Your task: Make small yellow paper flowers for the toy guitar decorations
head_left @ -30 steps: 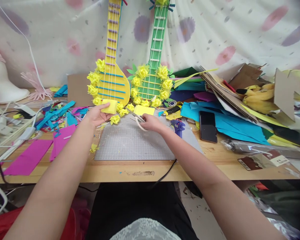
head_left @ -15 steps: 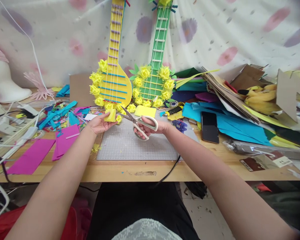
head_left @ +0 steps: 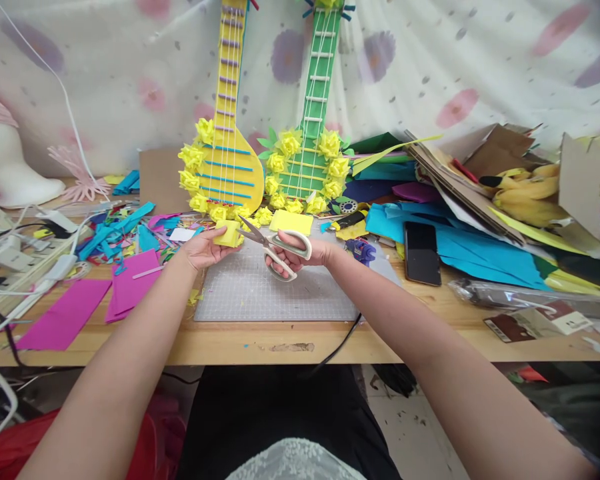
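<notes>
My left hand (head_left: 207, 250) pinches a small folded piece of yellow crepe paper (head_left: 229, 235). In my right hand (head_left: 300, 255) is a pair of scissors (head_left: 266, 245) with pale handles, its blades parted and pointing left at the paper's right edge. Both hands are above a grey cutting mat (head_left: 260, 300). A flat yellow paper rectangle (head_left: 291, 221) lies behind the scissors. Behind it stand a yellow paper lute (head_left: 235, 160) and a green one (head_left: 307, 163), both edged with yellow paper roses (head_left: 193, 157).
Magenta paper sheets (head_left: 70, 313) and colourful scraps (head_left: 115, 230) lie on the left, near white cables and plugs (head_left: 17, 250). On the right are a phone (head_left: 423, 253), blue paper (head_left: 485, 257), cardboard (head_left: 505, 153) and a purple glue gun (head_left: 361, 250).
My left hand has moved slightly right with the yellow paper, bringing it closer to the blades. The scissors have shifted a little left and remain open.
</notes>
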{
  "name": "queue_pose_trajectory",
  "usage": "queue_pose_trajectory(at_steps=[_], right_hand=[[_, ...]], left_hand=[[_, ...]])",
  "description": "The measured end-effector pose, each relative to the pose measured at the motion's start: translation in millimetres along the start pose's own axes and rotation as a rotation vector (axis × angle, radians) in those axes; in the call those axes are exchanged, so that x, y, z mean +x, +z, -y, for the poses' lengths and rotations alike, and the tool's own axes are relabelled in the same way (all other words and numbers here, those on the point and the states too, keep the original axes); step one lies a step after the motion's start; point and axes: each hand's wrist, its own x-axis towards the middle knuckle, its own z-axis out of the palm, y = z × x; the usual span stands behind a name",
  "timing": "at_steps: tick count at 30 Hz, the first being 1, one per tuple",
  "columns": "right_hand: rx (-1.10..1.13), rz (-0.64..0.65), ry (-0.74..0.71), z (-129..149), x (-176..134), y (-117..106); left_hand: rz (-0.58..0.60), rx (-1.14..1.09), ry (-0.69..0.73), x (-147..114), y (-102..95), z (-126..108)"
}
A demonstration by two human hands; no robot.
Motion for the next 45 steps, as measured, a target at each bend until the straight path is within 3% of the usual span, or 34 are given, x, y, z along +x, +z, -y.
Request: queue_pose_trajectory(at_steps=[14,23,30,38,45], right_hand=[[0.108,-0.053,-0.005,-9,-2,-7],[0.128,-0.072,-0.170,-20,-1,-9],[0.146,-0.036,-0.127,-22,-5,-10],[0.173,0.016,-0.121,-23,3,-13],[0.077,-0.084,-0.214,-27,3,-22]], left_hand=[[-0.018,0.281,0.046,2,18.5,12],[-0.006,0.323,0.102,8,19.6,10],[-0.027,0.380,0.080,7,21.3,11],[0.029,0.401,0.065,10,28.1,20],[0.016,0.390,0.052,9,29.6,22]])
